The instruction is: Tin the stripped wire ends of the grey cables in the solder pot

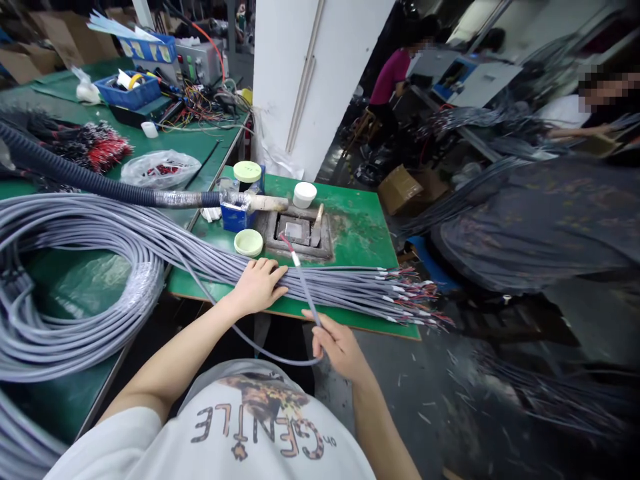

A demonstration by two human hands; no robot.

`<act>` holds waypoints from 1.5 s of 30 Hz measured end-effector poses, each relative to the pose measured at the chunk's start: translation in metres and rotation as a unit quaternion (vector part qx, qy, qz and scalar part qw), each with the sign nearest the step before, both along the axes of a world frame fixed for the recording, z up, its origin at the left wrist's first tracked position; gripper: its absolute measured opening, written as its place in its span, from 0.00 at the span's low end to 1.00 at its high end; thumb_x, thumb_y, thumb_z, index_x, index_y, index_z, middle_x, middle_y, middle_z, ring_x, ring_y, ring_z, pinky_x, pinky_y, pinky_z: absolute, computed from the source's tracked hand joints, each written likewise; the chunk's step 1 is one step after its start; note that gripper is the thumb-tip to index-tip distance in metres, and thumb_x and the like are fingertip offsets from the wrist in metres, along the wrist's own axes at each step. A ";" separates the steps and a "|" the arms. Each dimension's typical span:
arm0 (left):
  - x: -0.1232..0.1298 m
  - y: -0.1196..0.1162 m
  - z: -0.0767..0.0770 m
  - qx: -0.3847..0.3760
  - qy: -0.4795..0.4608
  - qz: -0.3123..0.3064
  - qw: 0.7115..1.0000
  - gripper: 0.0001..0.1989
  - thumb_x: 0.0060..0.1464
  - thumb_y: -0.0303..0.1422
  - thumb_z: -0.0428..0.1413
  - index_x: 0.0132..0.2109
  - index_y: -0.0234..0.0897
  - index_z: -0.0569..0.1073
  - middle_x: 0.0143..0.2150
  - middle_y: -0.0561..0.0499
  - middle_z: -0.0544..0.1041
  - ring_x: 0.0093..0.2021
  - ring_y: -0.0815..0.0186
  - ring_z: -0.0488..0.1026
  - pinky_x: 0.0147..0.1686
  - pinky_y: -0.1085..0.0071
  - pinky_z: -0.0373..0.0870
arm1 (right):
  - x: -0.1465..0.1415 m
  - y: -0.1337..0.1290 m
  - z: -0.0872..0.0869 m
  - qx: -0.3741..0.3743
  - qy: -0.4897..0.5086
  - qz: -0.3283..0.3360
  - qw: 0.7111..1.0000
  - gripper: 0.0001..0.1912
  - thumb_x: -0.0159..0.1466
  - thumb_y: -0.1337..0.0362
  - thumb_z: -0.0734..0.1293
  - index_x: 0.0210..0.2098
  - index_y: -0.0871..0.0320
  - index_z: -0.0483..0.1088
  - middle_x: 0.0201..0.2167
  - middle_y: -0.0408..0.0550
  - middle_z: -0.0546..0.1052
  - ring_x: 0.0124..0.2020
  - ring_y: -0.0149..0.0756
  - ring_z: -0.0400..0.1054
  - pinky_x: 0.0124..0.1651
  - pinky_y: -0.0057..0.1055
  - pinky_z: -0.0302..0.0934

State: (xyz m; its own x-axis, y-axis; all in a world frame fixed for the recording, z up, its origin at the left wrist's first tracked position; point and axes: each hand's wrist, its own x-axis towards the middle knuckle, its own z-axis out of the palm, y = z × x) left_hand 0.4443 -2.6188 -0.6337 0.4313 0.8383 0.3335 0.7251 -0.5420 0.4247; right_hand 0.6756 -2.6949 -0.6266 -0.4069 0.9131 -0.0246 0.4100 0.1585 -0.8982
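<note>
In my right hand (336, 343) a single grey cable (307, 291) is pinched between thumb and fingers. Its far end has a white band and reddish wire tips, which reach over a square solder pot (295, 230) set into the bench. My left hand (259, 285) lies palm down on a thick bundle of grey cables (340, 280), fingers spread over it. The bundle runs right, ending in white bands and stripped coloured wires. A flat scraper (317, 227) leans on the pot's right rim. The held cable loops back below my hands toward the left.
A large grey cable coil (135, 293) fills the left bench. A ribbed black hose (125, 190) ends in a nozzle beside the pot. Around it are a green-lidded jar (247, 171), a pale green lid (249, 243) and a white cup (305, 194). Other people work at right.
</note>
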 end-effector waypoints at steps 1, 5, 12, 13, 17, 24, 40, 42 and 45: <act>-0.003 -0.005 0.001 -0.018 -0.067 -0.016 0.997 0.20 0.58 0.37 0.52 0.56 0.35 0.71 0.53 0.38 0.72 0.54 0.51 0.65 0.52 0.54 0.60 | -0.001 0.001 -0.002 -0.001 -0.013 0.020 1.000 0.22 0.68 0.58 0.56 0.57 0.62 0.65 0.17 0.39 0.69 0.18 0.27 0.64 0.27 0.25 0.62; -0.015 -0.032 -0.001 -0.175 -0.426 -0.022 0.887 0.17 0.54 0.37 0.57 0.49 0.35 0.76 0.47 0.42 0.77 0.46 0.58 0.72 0.48 0.62 0.68 | -0.003 0.000 -0.010 -0.004 -0.062 0.080 0.995 0.22 0.69 0.60 0.55 0.58 0.60 0.65 0.18 0.39 0.70 0.20 0.27 0.65 0.29 0.25 0.61; -0.011 -0.057 -0.009 -0.290 -0.611 0.009 0.736 0.13 0.46 0.41 0.65 0.34 0.34 0.81 0.33 0.47 0.79 0.33 0.66 0.73 0.37 0.71 0.70 | -0.021 0.002 0.006 0.014 -0.086 0.162 0.983 0.15 0.66 0.61 0.59 0.49 0.58 0.70 0.28 0.44 0.75 0.28 0.29 0.69 0.33 0.24 0.61; -0.007 -0.058 -0.011 -0.298 -0.607 -0.015 0.737 0.13 0.46 0.40 0.65 0.34 0.34 0.81 0.33 0.47 0.79 0.33 0.66 0.73 0.37 0.71 0.70 | -0.026 0.003 0.009 0.027 -0.075 0.154 0.985 0.13 0.66 0.61 0.60 0.46 0.58 0.71 0.29 0.44 0.76 0.28 0.30 0.69 0.33 0.25 0.61; 0.006 -0.065 -0.019 -0.315 -0.590 -0.088 0.738 0.11 0.50 0.39 0.63 0.32 0.34 0.81 0.32 0.46 0.78 0.33 0.66 0.72 0.38 0.69 0.70 | -0.045 0.007 0.013 0.089 -0.044 0.083 0.992 0.09 0.65 0.62 0.61 0.31 0.58 0.69 0.24 0.43 0.74 0.26 0.29 0.69 0.32 0.24 0.59; 0.005 -0.065 -0.026 -0.299 -0.592 -0.086 0.743 0.10 0.49 0.38 0.63 0.33 0.35 0.81 0.32 0.46 0.76 0.34 0.66 0.70 0.38 0.68 0.68 | -0.058 0.008 0.009 0.133 -0.044 0.049 0.989 0.12 0.66 0.61 0.60 0.27 0.58 0.67 0.21 0.43 0.73 0.23 0.28 0.66 0.28 0.24 0.57; -0.002 -0.047 -0.001 -0.392 -0.683 -0.042 0.615 0.16 0.39 0.39 0.69 0.33 0.33 0.80 0.29 0.49 0.78 0.24 0.74 0.66 0.28 0.76 0.64 | -0.051 0.028 -0.039 -0.171 0.244 0.103 0.949 0.25 0.57 0.41 0.66 0.23 0.59 0.67 0.10 0.40 0.65 0.12 0.29 0.58 0.19 0.27 0.53; -0.001 -0.047 -0.001 -0.390 -0.689 -0.047 0.609 0.14 0.38 0.38 0.69 0.31 0.32 0.80 0.29 0.49 0.78 0.24 0.75 0.66 0.28 0.76 0.64 | -0.053 0.027 -0.038 -0.177 0.249 0.092 0.948 0.25 0.56 0.41 0.66 0.23 0.58 0.66 0.10 0.40 0.65 0.12 0.28 0.57 0.19 0.27 0.53; 0.000 -0.046 -0.001 -0.377 -0.701 -0.040 0.604 0.13 0.39 0.36 0.69 0.29 0.32 0.78 0.27 0.51 0.77 0.24 0.75 0.66 0.27 0.77 0.63 | -0.054 0.026 -0.038 -0.180 0.262 0.094 0.944 0.24 0.57 0.43 0.67 0.24 0.59 0.66 0.10 0.39 0.65 0.12 0.28 0.57 0.19 0.26 0.52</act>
State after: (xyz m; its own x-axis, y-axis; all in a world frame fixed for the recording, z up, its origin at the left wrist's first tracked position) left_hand 0.4445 -2.6650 -0.6342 0.2172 0.9751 -0.0453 -0.6497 0.1791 0.7388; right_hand 0.6212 -2.6685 -0.6646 -0.6028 0.7948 -0.0703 -0.1101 -0.1701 -0.9793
